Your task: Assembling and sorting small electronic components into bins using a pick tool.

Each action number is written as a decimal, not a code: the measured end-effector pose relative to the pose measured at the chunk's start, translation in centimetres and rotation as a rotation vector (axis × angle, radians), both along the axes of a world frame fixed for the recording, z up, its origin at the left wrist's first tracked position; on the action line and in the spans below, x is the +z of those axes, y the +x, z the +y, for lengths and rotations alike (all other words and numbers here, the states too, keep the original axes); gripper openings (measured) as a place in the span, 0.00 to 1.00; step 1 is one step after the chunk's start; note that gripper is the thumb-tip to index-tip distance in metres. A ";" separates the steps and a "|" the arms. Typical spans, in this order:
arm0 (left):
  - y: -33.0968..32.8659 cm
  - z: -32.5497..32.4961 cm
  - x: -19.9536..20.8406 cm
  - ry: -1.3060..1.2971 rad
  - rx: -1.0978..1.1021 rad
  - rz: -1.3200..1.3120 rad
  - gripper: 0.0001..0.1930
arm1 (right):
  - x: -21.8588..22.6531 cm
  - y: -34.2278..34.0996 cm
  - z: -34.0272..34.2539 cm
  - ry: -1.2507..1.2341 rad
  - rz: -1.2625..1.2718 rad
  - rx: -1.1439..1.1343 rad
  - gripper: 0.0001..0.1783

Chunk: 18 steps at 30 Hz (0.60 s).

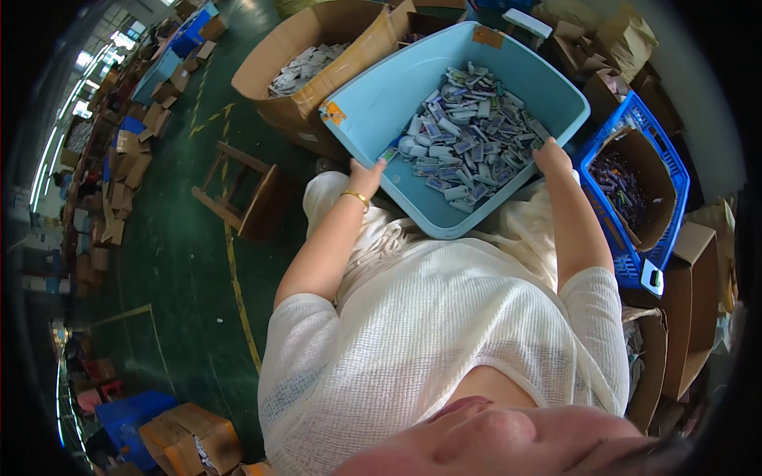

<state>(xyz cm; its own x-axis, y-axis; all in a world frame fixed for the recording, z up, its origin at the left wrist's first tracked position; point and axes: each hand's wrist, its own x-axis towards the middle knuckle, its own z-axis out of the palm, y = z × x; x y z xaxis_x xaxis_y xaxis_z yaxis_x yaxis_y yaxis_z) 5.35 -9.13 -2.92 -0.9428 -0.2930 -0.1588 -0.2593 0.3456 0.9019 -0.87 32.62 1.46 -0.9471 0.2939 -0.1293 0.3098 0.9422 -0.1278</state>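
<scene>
Gripping the lt-blue tub w/ both hands, we're prob. at the steadying or shifting step. L hand is curled over the near-L edge; R hand is clamped on the near-R edge. Tub sits in front of our torso, near corner over the lap; can't tell what bears its wt. Small white/grey plastic pcs heap from the middle toward the R edge, leaving the L corner bare. Next move, we'd judge, calls for an even two-handed hold, rim level, so the heap doesn't slide.

Re surface & room: green floor w/ yellow line; wooden stool on our L. Big open carton, w/ white pcs inside, is just beyond the tub's L corner. Blue basket is beside the R corner, w/ dark pcs in a cardboard liner. More boxes line the far L side, details too small to tell.
</scene>
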 end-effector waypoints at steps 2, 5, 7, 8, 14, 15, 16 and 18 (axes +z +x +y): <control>-1.1 -1.1 0.3 -0.191 0.123 0.248 0.42 | -0.4 -1.3 0.9 -0.033 -0.063 -0.012 0.23; -1.4 -0.6 1.8 -0.622 0.066 0.380 0.38 | 0.7 -3.7 1.0 0.091 -0.260 0.180 0.17; -1.3 -0.4 1.2 -0.720 0.033 0.320 0.37 | 4.5 -4.2 -2.9 0.159 -0.259 0.170 0.14; -1.7 0.0 0.5 -0.782 0.004 0.231 0.37 | 4.7 -4.9 -3.6 0.224 -0.230 0.258 0.12; -1.8 2.4 1.3 -0.960 -0.140 0.097 0.26 | -4.9 -10.6 -7.6 0.244 -0.526 0.625 0.12; -1.6 2.3 1.3 -0.961 -0.135 0.071 0.26 | -5.9 -11.2 -9.4 0.342 -0.676 0.681 0.12; -1.3 2.4 1.3 -0.933 -0.135 0.103 0.24 | -6.7 -10.8 -10.1 0.329 -0.697 0.778 0.12; -1.3 2.3 1.5 -0.913 -0.124 0.118 0.23 | -8.2 -10.6 -12.5 0.453 -0.790 0.920 0.12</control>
<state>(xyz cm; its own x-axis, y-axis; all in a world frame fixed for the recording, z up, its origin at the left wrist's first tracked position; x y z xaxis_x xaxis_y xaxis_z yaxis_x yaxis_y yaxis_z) 4.04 -6.87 -1.43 -0.9711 -0.1534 0.1831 -0.0970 0.9538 0.2844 -11.45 20.17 -6.72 -0.5367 -0.2564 -0.8039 -0.6262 0.7595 0.1759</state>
